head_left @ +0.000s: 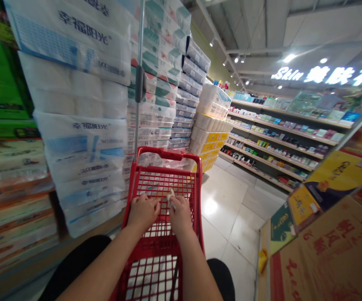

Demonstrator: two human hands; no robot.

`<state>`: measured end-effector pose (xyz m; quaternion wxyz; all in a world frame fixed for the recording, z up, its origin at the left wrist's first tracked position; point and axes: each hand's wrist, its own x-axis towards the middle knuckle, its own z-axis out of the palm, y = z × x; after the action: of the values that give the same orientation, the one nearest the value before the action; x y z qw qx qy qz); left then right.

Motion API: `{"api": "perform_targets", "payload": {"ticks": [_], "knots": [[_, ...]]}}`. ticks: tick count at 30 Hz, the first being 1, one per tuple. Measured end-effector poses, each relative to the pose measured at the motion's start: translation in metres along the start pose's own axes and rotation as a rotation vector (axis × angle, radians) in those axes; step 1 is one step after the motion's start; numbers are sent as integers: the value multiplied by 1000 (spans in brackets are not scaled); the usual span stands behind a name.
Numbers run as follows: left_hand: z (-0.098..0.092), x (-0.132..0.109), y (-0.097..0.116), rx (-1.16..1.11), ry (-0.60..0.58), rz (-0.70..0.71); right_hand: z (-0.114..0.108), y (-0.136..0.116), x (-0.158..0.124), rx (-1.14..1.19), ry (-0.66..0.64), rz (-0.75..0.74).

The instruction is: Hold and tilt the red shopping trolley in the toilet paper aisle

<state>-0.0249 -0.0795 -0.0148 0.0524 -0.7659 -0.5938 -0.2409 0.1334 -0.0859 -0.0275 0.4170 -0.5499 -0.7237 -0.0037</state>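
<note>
A red shopping cart (165, 175) stands in front of me in a store aisle, its mesh basket holding nothing I can see. My left hand (143, 211) is closed over the cart's near handle bar. Right beside it, my right hand (180, 212) also grips the bar, and a small crumpled white scrap (170, 196) is pinched in its fingers. Both forearms reach forward over the cart's near end.
Tall stacks of packaged toilet paper and tissue (83, 125) line the left, close to the cart. Cardboard boxes (331, 246) crowd the right foreground. Shelves of small goods (277, 142) run along the right. Pale tiled floor (231, 209) opens ahead.
</note>
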Motion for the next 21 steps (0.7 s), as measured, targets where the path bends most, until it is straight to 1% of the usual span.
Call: {"api": "perform_targets", "payload": {"ticks": [2,4,8,9,10,14,16,19,21], "knots": [[0,0,0,-4,3,-8,-1,2,1,-39,67,75],[0,0,0,0,0,-15,-1,2,1,-67,99,110],[0,0,0,11,-6,-8,1,-2,0,-1,-3,10],[0,0,0,10,-3,-4,1,-2,0,14,-14,3],[0,0,0,8,0,-2,1,-2,0,15,-9,17],[-1,0,1,3,4,0,-1,2,1,-58,88,140],[-1,0,1,5,2,1,0,2,1,-46,77,115],[-1,0,1,10,3,5,4,0,0,23,2,8],[0,0,1,9,7,9,3,1,0,36,10,10]]}}
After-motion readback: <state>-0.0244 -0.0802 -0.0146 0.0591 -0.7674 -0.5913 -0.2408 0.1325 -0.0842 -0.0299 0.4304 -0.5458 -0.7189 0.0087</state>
